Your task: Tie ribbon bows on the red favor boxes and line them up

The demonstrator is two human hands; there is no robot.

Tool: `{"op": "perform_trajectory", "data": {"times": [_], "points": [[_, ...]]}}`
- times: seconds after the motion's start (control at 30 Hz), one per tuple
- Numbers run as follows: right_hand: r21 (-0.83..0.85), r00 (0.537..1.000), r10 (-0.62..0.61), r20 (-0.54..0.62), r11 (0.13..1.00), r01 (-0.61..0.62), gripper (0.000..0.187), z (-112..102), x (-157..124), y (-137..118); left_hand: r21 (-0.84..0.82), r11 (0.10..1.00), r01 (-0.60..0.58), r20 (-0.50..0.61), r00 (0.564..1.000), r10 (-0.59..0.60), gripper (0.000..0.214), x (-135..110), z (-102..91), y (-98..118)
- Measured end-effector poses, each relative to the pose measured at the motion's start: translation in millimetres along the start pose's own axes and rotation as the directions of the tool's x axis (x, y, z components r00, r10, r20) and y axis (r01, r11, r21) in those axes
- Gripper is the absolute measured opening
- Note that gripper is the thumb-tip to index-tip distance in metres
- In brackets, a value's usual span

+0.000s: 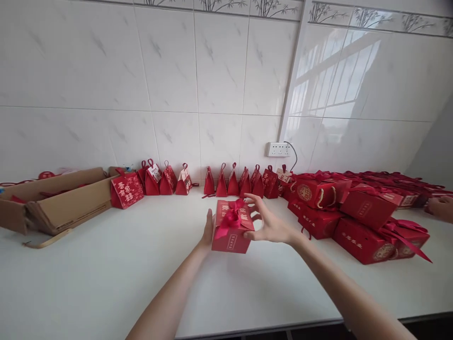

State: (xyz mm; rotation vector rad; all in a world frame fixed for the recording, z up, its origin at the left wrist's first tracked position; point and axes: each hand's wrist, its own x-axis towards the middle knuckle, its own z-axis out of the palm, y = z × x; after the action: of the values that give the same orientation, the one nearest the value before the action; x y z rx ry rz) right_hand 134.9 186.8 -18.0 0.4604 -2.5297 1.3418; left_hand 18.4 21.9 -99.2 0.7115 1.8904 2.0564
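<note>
A red gift box (230, 233) with gold characters and a red ribbon bow on its lid sits on the white counter (106, 274), near the middle. My left hand (208, 231) presses against the box's left side, mostly hidden behind it. On the other side my right hand (271, 222) rests at the lid's right edge, fingers spread and curled toward the bow.
Small red pyramid boxes (233, 182) line the tiled wall. A pile of larger red boxes (357, 212) fills the right. An open cardboard carton (60, 200) lies at the left beside a red box (126, 189). Another person's hand (440, 208) shows at the right edge. A socket (279, 149) is on the wall.
</note>
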Motion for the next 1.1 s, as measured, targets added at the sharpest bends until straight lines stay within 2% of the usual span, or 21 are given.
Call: {"op": "perform_trajectory", "data": {"times": [0.07, 0.1, 0.13, 0.2, 0.27, 0.37, 0.43, 0.5, 0.57, 0.7, 0.77, 0.83, 0.93, 1.1], "points": [[0.153, 0.999, -0.045, 0.001, 0.987, 0.045, 0.087, 14, 20, 14, -0.268, 0.962, 0.058, 0.046, 0.998, -0.048, 0.082, 0, -7.1, 3], [0.235, 0.999, -0.044, -0.03, 0.971, 0.049, 0.085, 21, 27, 22, -0.376, 0.924, 0.068, 0.017, 0.998, -0.066, 0.077, 1, -10.6, 2], [0.31, 0.996, -0.02, -0.085, 0.95, 0.045, 0.082, 28, 32, 31, -0.446, 0.894, 0.049, -0.044, 0.996, -0.077, 0.071, 2, -13.6, 1], [0.423, 0.971, 0.094, -0.22, 0.906, 0.009, 0.071, 41, 36, 48, -0.461, 0.887, -0.019, -0.18, 0.981, -0.072, 0.058, 4, -17.8, -3], [0.507, 0.932, 0.227, -0.283, 0.86, -0.056, 0.059, 51, 34, 62, -0.436, 0.899, -0.049, -0.209, 0.977, -0.049, 0.047, 6, -19.1, -7], [0.607, 0.927, 0.308, -0.214, 0.785, -0.121, 0.049, 53, 26, 72, -0.369, 0.929, -0.023, -0.107, 0.994, -0.018, 0.051, 7, -16.9, -8], [0.637, 0.938, 0.298, -0.176, 0.761, -0.123, 0.049, 48, 22, 72, -0.317, 0.948, -0.002, -0.036, 0.999, -0.009, 0.055, 6, -14.8, -7], [0.637, 0.945, 0.29, -0.153, 0.76, -0.13, 0.053, 44, 20, 73, -0.28, 0.96, -0.006, -0.023, 1.0, -0.001, 0.048, 6, -14.0, -5], [0.619, 0.95, 0.267, -0.162, 0.777, -0.113, 0.056, 42, 19, 74, -0.233, 0.972, -0.016, -0.043, 0.999, 0.006, 0.039, 6, -15.1, -2], [0.511, 0.949, 0.173, -0.262, 0.86, -0.016, 0.058, 42, 19, 78, -0.173, 0.984, -0.035, -0.136, 0.991, 0.011, 0.026, 7, -20.6, 4], [0.47, 0.954, 0.168, -0.248, 0.882, -0.034, 0.059, 40, 18, 78, -0.177, 0.984, -0.03, -0.167, 0.986, 0.0, 0.03, 6, -23.1, 8], [0.463, 0.962, 0.186, -0.202, 0.883, -0.073, 0.058, 39, 17, 77, -0.158, 0.987, -0.011, -0.149, 0.989, -0.013, 0.047, 4, -24.5, 11], [0.488, 0.968, 0.197, -0.153, 0.867, -0.1, 0.052, 37, 17, 76, 0.004, 0.999, -0.046, -0.085, 0.995, 0.046, 0.053, -1, -24.3, 16], [0.511, 0.963, 0.203, -0.179, 0.855, -0.085, 0.049, 38, 21, 80, 0.307, 0.935, -0.179, -0.063, 0.976, 0.208, 0.033, -6, -20.8, 17]]}}
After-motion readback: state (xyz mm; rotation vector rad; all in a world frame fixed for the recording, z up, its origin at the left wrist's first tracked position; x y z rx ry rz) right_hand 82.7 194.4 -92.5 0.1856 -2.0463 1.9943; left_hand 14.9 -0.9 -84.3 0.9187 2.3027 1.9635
